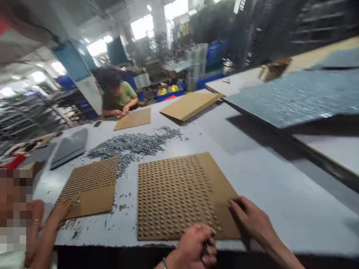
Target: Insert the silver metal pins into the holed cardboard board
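A brown perforated board (179,194) lies flat on the white table (266,179) right in front of me. My left hand (196,246) hovers at the board's near edge, fingers curled shut around small dark pieces. My right hand (252,220) rests on the board's bare near-right corner, fingers stretched out flat. A heap of small dark metal pieces (134,144) is spread on the table beyond the board.
A co-worker's hand (60,213) touches a second perforated board (91,186) at the left. Another person (117,97) sits at the far end with a third board (134,118). Stacked cardboard sheets (190,104), grey trays (70,147) and a large grey panel (294,97) lie around.
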A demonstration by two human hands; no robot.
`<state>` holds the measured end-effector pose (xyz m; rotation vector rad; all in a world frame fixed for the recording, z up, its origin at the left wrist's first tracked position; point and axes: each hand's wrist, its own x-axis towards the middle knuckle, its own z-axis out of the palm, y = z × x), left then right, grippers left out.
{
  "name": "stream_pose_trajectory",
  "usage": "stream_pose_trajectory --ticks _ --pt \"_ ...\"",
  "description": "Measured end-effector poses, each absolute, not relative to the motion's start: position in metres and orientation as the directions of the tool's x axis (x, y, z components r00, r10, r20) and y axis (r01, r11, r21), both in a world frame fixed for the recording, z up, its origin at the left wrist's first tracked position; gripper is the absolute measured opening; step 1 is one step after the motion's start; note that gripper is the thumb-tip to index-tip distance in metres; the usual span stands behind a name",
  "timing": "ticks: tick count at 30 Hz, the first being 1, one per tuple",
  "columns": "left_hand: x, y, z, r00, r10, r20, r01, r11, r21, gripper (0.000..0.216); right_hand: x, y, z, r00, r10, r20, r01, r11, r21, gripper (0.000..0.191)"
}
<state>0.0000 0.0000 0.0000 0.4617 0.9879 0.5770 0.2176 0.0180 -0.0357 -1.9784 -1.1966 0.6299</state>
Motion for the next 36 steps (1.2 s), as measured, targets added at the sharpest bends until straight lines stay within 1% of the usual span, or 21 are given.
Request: stream_pose_trajectory --ticks 1,2,4,8,11,14,20,23,25,28,30,32,34,36 --pt "0.0 0.004 0.005 0.494 0.567 -0.66 -0.248 0.819 0.518 0.026 0.217 0.019 -0.034 0.435 0.9 -0.026 0.551 -0.289 -0.783 0.03" --pt "0.0 0.009 0.008 0.529 0.524 -0.668 -0.238 0.847 0.476 0.03 0.216 0.02 -0.033 0.438 0.899 -0.014 0.559 -0.284 -0.779 0.029" --pt "0.001 0.019 0.008 0.55 0.507 -0.663 -0.246 0.858 0.452 0.036 0.217 0.023 -0.033 0.415 0.91 -0.016 0.565 -0.272 -0.779 0.027" --pt "0.0 0.029 0.003 0.556 0.489 -0.673 -0.231 0.868 0.44 0.041 0.215 0.029 -0.033 0.423 0.906 0.015 0.592 -0.263 -0.762 0.021" --pt "-0.001 0.031 0.003 0.554 0.502 -0.664 -0.25 0.862 0.442 0.04 0.206 0.036 -0.029 0.387 0.922 0.026 0.617 -0.238 -0.75 0.017" --pt "0.0 0.035 0.004 0.556 0.52 -0.649 -0.281 0.852 0.443 0.037 0.196 0.045 -0.026 0.35 0.937 0.018 0.635 -0.223 -0.74 0.017" --pt "0.001 0.04 0.003 0.556 0.534 -0.637 -0.292 0.843 0.451 0.033 0.189 0.057 -0.025 0.388 0.92 -0.063 0.676 -0.33 -0.659 0.016" --pt "0.001 0.041 0.003 0.555 0.535 -0.637 -0.288 0.842 0.456 0.035 0.19 0.06 -0.025 0.404 0.91 -0.089 0.668 -0.36 -0.651 0.011" --pt "0.003 0.042 0.005 0.541 0.542 -0.643 -0.292 0.838 0.461 0.037 0.191 0.059 -0.022 0.421 0.903 -0.084 0.645 -0.364 -0.672 0.009" --pt "0.005 0.042 0.01 0.507 0.558 -0.657 -0.305 0.829 0.469 0.04 0.19 0.05 -0.013 0.431 0.902 -0.035 0.563 -0.299 -0.771 0.016" --pt "0.006 0.042 0.012 0.496 0.566 -0.659 -0.311 0.824 0.473 0.041 0.185 0.037 -0.003 0.374 0.927 -0.02 0.488 -0.215 -0.846 0.015" --pt "0.008 0.04 0.013 0.498 0.572 -0.652 -0.309 0.82 0.483 0.04 0.176 0.021 0.007 0.259 0.965 -0.047 0.396 -0.15 -0.906 0.019" --pt "0.01 0.037 0.012 0.509 0.583 -0.633 -0.309 0.811 0.497 0.039 0.166 0.006 0.015 0.17 0.982 -0.08 0.313 -0.131 -0.941 0.019" --pt "0.013 0.034 0.011 0.526 0.59 -0.613 -0.313 0.804 0.505 0.038 0.157 -0.005 0.019 0.166 0.983 -0.085 0.262 -0.127 -0.957 0.019"
